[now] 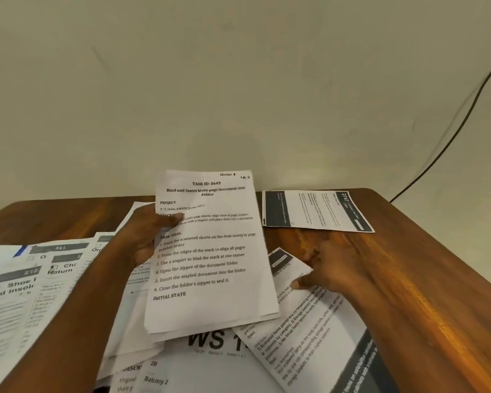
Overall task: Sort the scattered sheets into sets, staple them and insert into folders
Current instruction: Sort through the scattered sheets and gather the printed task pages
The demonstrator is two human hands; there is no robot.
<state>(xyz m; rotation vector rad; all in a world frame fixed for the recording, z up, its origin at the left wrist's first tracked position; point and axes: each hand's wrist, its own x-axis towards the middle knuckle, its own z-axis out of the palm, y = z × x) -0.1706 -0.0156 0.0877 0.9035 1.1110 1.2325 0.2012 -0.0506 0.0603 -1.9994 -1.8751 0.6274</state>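
Note:
My left hand point(148, 234) grips a thin stack of white sheets point(210, 256) by its left edge, thumb on the front page headed "TASK ID: 3649", and holds it tilted up above the desk. My right hand point(323, 268) is low to the right of that stack, its fingertips touching a loose sheet with a dark header point(304, 313) that lies slanted on the table. Motion blurs this hand, so whether it pinches the sheet is unclear. More sheets point(26, 285) lie spread over the left and front of the desk.
A single sheet with dark bands point(315, 209) lies apart at the back right of the brown wooden table point(425, 268). A black cable point(465, 109) runs down the wall at the right. A large-print "WS" page point(210, 340) lies under the held stack.

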